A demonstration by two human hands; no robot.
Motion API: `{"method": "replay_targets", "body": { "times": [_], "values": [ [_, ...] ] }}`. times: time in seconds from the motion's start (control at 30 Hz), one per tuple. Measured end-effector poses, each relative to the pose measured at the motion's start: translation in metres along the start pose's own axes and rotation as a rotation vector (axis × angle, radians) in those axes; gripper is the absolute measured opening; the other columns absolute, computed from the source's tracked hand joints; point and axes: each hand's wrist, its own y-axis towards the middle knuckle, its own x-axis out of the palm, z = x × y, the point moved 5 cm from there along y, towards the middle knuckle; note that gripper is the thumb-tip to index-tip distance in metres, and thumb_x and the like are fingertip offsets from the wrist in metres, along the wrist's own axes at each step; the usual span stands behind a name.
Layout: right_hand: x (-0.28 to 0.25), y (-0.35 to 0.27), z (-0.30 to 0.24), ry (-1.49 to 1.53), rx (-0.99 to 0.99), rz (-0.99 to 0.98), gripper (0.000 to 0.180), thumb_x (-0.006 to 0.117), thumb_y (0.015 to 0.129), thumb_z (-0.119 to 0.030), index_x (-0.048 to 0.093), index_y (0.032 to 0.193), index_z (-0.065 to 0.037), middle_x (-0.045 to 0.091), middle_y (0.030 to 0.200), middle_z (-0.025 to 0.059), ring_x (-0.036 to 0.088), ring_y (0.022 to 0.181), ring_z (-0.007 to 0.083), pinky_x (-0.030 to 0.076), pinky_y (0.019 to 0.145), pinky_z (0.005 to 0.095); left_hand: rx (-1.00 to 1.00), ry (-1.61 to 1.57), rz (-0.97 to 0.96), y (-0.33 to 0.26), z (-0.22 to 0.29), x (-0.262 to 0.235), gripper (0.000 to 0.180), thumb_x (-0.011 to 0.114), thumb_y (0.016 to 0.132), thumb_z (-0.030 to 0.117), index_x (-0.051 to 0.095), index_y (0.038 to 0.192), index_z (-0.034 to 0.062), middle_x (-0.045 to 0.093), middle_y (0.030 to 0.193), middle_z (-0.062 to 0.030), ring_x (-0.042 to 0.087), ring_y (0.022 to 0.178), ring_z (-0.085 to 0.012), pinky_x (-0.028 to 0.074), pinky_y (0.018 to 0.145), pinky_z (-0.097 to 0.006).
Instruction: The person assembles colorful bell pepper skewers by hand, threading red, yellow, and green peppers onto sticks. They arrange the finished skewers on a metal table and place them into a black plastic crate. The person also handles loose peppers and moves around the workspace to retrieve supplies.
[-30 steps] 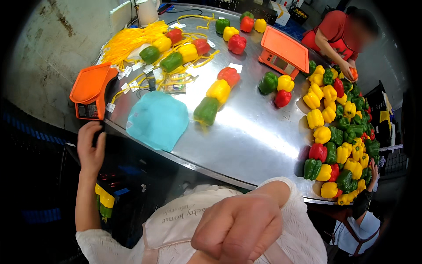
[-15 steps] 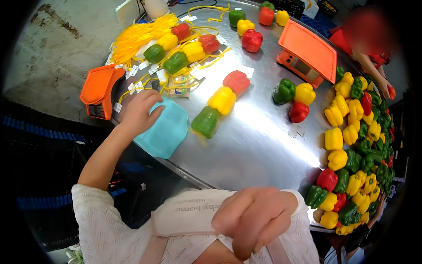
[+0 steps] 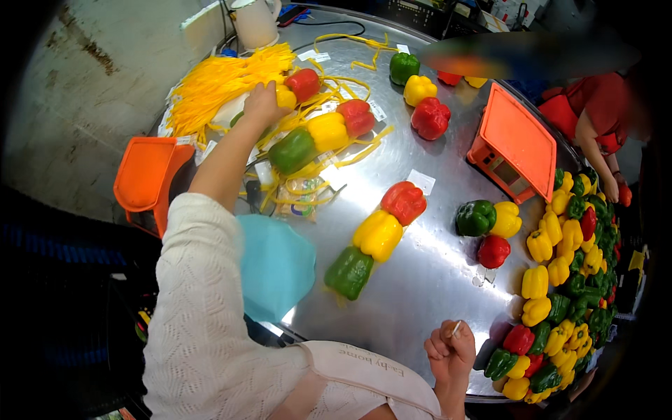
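A white knitted sleeve [image 3: 203, 315], a turquoise cloth [image 3: 276, 266], orange scales [image 3: 514, 143], yellow netting [image 3: 213, 84] and red, yellow and green peppers [image 3: 378, 234] are seen on the silver-grey metal table [image 3: 420, 294].

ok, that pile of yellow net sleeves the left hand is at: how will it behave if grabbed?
The pile of yellow net sleeves looks floppy: thin strands fan out loosely, so it would likely sag and trail. Probably light for its bulk. Strands snake around the nearby peppers, so it may snag under the left hand.
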Motion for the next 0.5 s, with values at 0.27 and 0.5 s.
{"method": "replay_targets", "body": {
  "times": [0.27, 0.5],
  "values": [
    [-0.007, -0.007, 0.007, 0.036, 0.012, 0.169, 0.006, 0.06, 0.09, -0.007, 0.056, 0.086, -0.004, 0.052, 0.079, 0.0046, 0.036, 0.055, 0.0103, 0.029, 0.05, 0.0252, -0.08, 0.081, -0.176, 0.014, 0.012, 0.015, 0.087, 0.082, 0.066, 0.045, 0.045, 0.136, 0.0102, 0.059, 0.121, -0.0186, 0.059, 0.113, -0.0347, 0.049, 0.091, -0.048],
    [0.007, -0.004, 0.011, -0.021, 0.115, 0.026, 0.006, 0.061, 0.089, -0.009, 0.057, 0.087, -0.005, 0.05, 0.076, 0.0028, 0.035, 0.055, 0.0104, 0.029, 0.05, 0.0255, 0.101, 0.09, 0.136, -0.038, -0.005, -0.091, 0.084, 0.08, 0.064, 0.041, 0.047, 0.135, 0.0086, 0.06, 0.116, -0.0197, 0.06, 0.107, -0.0354, 0.049, 0.089, -0.047]
  ]
}}
